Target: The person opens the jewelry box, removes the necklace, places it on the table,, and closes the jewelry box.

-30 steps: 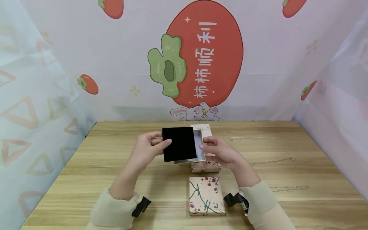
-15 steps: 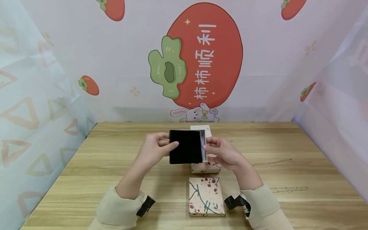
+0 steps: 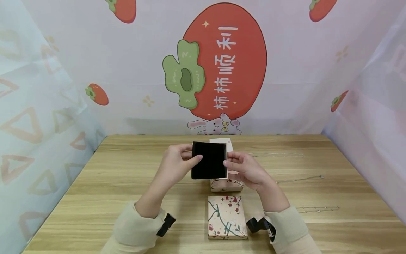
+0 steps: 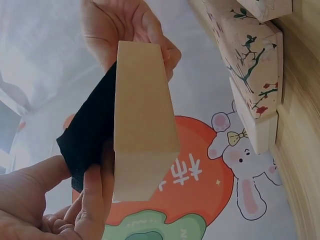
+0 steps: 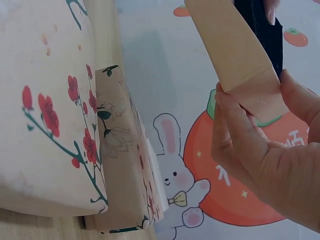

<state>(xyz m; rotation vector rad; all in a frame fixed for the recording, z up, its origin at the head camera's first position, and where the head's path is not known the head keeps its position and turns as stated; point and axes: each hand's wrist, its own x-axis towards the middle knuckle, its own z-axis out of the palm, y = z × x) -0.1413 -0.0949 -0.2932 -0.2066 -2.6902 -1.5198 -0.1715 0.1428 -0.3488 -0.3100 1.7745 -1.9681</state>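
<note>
My left hand pinches a square black velvet pad by its left edge, thumb on the front face. My right hand grips the right side of a cream cardboard box base, held up above the table. In the head view the pad covers nearly all of the base's opening, leaving a thin strip of its right rim. From the left wrist view, the pad slants at the opening, its lower end sticking out past the base. The right wrist view shows thumb and fingers on either side of the base's end.
A floral box lid lies on the table in front. Behind the hands stand another floral box and a white box, partly hidden. Three thin chains lie to the right: a back one, a middle one and a front one.
My left hand has moved right with the velvet pad, which now covers almost the whole box base. The right hand has barely moved.
</note>
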